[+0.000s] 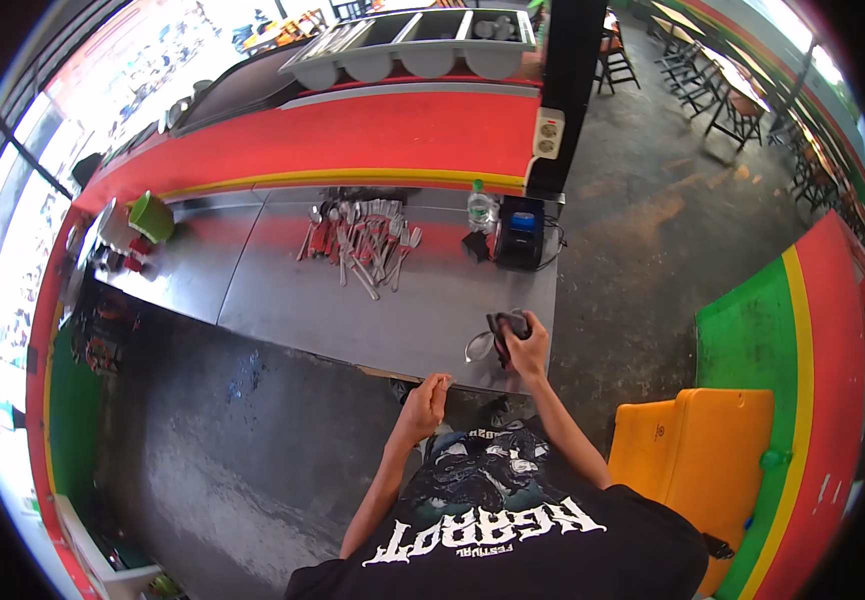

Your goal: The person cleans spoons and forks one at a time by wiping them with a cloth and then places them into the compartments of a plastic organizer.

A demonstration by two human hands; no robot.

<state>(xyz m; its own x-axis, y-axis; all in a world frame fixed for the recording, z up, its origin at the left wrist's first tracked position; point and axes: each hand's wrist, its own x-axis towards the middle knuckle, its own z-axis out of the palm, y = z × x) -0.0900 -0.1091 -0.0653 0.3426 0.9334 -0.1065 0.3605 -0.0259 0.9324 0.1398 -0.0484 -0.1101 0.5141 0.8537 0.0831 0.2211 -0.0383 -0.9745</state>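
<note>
At the front right of the metal table, my right hand (525, 352) is closed around a bunched dark cloth (504, 330). From the cloth's left side sticks out a shiny oval piece with a thin bright rim (477, 347); I cannot tell if it is a lens or a spoon's bowl. My left hand (424, 408) is at the table's front edge, lower and to the left, with thumb and fingers pinched together. A small pale tip shows at its fingertips. Farther back lies a heap of forks, spoons and knives (360, 240), some with red handles.
Behind the cutlery, the metal table (292, 320) meets a red wall (402, 140) topped by a grey cutlery tray (412, 62). A plastic bottle (480, 208) and a black device (520, 243) stand back right, a green container (152, 218) far left. An orange chair (707, 450) stands right.
</note>
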